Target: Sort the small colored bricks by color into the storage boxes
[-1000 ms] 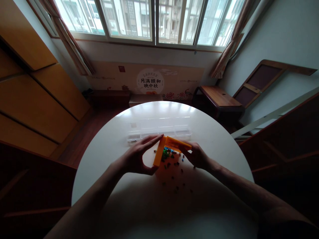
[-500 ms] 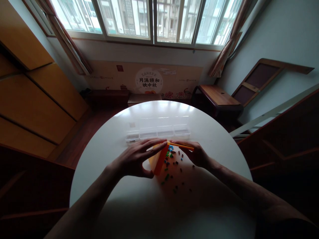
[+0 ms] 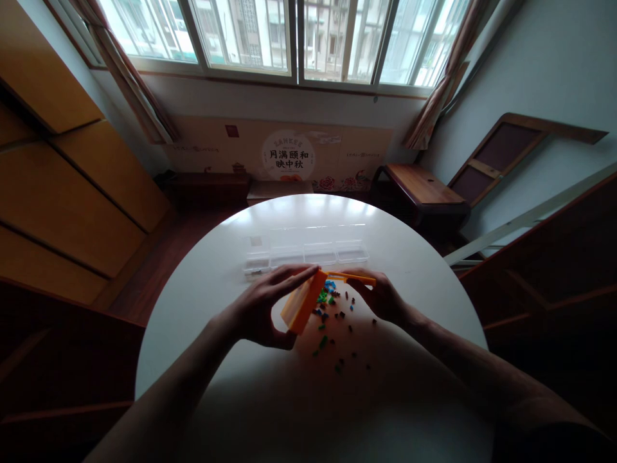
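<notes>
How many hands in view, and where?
2: the left hand grips the tilted orange box; the right hand holds the orange flap to its right.

From the near side both forearms (image 3: 193, 363) are extended; the left hand (image 3: 255, 307) is arched, the right hand (image 3: 380, 294) curled inward.

The box (image 3: 304, 302) appears to be smooth orange plastic, the small pieces (image 3: 323, 342) coloured plastic, and the divided case (image 3: 321, 255) clear, glossy plastic. The white surface (image 3: 409, 257) is smooth, shining toward its far edge. Upper left, the curtain (image 3: 128, 77) is cloth; the cabinet (image 3: 62, 186) at left looks like smooth wood.
</notes>
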Tool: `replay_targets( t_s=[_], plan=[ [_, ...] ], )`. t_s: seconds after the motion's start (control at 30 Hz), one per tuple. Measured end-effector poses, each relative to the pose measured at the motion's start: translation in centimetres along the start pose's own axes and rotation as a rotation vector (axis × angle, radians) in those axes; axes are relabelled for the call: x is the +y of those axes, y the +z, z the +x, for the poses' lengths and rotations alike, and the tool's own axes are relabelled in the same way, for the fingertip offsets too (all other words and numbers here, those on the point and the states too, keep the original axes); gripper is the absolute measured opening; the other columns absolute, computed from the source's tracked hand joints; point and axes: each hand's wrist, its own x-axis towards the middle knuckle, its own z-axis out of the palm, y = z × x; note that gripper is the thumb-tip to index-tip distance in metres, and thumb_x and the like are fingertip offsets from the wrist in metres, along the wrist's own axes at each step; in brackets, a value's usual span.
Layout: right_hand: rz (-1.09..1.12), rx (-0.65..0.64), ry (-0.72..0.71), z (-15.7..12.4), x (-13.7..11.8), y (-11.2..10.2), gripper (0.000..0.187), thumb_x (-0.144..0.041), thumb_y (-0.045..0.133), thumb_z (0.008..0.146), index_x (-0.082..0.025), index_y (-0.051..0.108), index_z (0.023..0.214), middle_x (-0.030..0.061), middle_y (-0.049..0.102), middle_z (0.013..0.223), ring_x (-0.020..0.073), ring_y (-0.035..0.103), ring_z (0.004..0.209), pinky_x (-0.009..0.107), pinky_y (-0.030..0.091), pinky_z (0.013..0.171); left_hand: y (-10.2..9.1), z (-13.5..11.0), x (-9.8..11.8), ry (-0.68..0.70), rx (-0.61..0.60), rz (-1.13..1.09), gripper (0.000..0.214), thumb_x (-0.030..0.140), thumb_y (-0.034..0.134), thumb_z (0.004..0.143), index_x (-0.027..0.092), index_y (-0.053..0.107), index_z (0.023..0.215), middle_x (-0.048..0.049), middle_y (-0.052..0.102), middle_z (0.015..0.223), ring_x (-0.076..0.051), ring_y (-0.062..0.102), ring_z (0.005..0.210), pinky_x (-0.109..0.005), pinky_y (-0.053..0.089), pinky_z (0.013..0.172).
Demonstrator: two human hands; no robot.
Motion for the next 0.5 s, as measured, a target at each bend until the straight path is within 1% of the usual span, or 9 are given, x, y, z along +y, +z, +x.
replay_targets(
  t_s=[0.07, 0.17, 0.2, 0.27, 0.3, 0.37, 0.43, 0.5],
  plan=[
    [-0.032, 0.048, 0.022, 0.0, 0.2, 0.3, 0.029, -0.038, 0.064, 0.112, -0.024, 0.079, 0.132, 0.0094, 0.083, 0.128, 0.0258, 0.08, 0.116, 0.043, 0.065, 0.106, 0.2, 0.0, -0.2, -0.042, 0.078, -0.102, 0.11, 0.033, 0.086, 0.073, 0.028, 0.041, 0.174, -0.0182, 0.059, 0.161, -0.043, 0.063, 0.141, -0.057, 0.055, 0.119],
    [-0.046, 0.092, 0.041, 0.3, 0.2, 0.8, 0.028, -0.04, 0.064, 0.111, -0.023, 0.08, 0.127, 0.0091, 0.083, 0.122, 0.0247, 0.08, 0.109, 0.04, 0.066, 0.099, 0.2, -0.1, -0.6, -0.098, 0.142, -0.227, 0.097, 0.028, 0.082, 0.077, 0.029, 0.051, 0.168, -0.0162, 0.062, 0.158, -0.041, 0.062, 0.142, -0.057, 0.053, 0.122],
    [-0.041, 0.106, 0.041, 0.5, 0.1, 0.8, 0.027, -0.04, 0.064, 0.111, -0.022, 0.08, 0.124, 0.0087, 0.084, 0.118, 0.0238, 0.08, 0.105, 0.038, 0.067, 0.095, 0.1, -0.2, -0.8, -0.133, 0.154, -0.29, 0.091, 0.03, 0.082, 0.08, 0.029, 0.053, 0.167, -0.0162, 0.062, 0.159, -0.041, 0.062, 0.143, -0.057, 0.053, 0.123],
    [-0.032, 0.122, 0.037, 0.8, -0.2, 0.9, 0.025, -0.041, 0.065, 0.111, -0.021, 0.079, 0.117, 0.0076, 0.083, 0.111, 0.0219, 0.079, 0.097, 0.035, 0.066, 0.087, 0.1, -0.7, -1.4, -0.228, 0.175, -0.457, 0.081, 0.041, 0.083, 0.088, 0.026, 0.058, 0.163, -0.0175, 0.062, 0.159, -0.041, 0.063, 0.143, -0.056, 0.054, 0.121],
    [-0.029, 0.124, 0.034, 1.0, -0.3, 0.9, 0.025, -0.041, 0.065, 0.111, -0.02, 0.078, 0.115, 0.0071, 0.082, 0.108, 0.0211, 0.078, 0.093, 0.034, 0.066, 0.084, 0.1, -1.0, -1.8, -0.274, 0.187, -0.544, 0.078, 0.048, 0.082, 0.09, 0.025, 0.06, 0.161, -0.0182, 0.062, 0.159, -0.042, 0.064, 0.142, -0.055, 0.056, 0.119],
    [-0.031, 0.118, 0.033, 1.3, -0.5, 0.8, 0.024, -0.041, 0.065, 0.11, -0.02, 0.077, 0.113, 0.0063, 0.08, 0.104, 0.02, 0.076, 0.09, 0.033, 0.065, 0.081, 0.4, -1.6, -2.6, -0.35, 0.218, -0.673, 0.078, 0.059, 0.082, 0.09, 0.021, 0.065, 0.157, -0.0192, 0.065, 0.156, -0.044, 0.067, 0.138, -0.054, 0.06, 0.114],
    [-0.042, 0.129, 0.042, 1.6, -0.6, 0.6, 0.023, -0.042, 0.066, 0.109, -0.02, 0.076, 0.111, 0.0055, 0.08, 0.102, 0.0198, 0.076, 0.089, 0.033, 0.064, 0.082, 0.8, -2.1, -3.3, -0.397, 0.254, -0.723, 0.076, 0.061, 0.083, 0.09, 0.019, 0.069, 0.151, -0.0192, 0.07, 0.15, -0.043, 0.071, 0.131, -0.052, 0.063, 0.109],
    [-0.064, 0.184, 0.065, 1.8, -0.6, 0.1, 0.023, -0.043, 0.068, 0.108, -0.021, 0.075, 0.109, 0.0042, 0.079, 0.098, 0.0199, 0.076, 0.087, 0.034, 0.064, 0.082, 1.2, -2.2, -3.7, -0.42, 0.304, -0.716, 0.068, 0.058, 0.083, 0.092, 0.017, 0.073, 0.145, -0.0183, 0.074, 0.143, -0.041, 0.075, 0.125, -0.05, 0.065, 0.105]
  ],
)
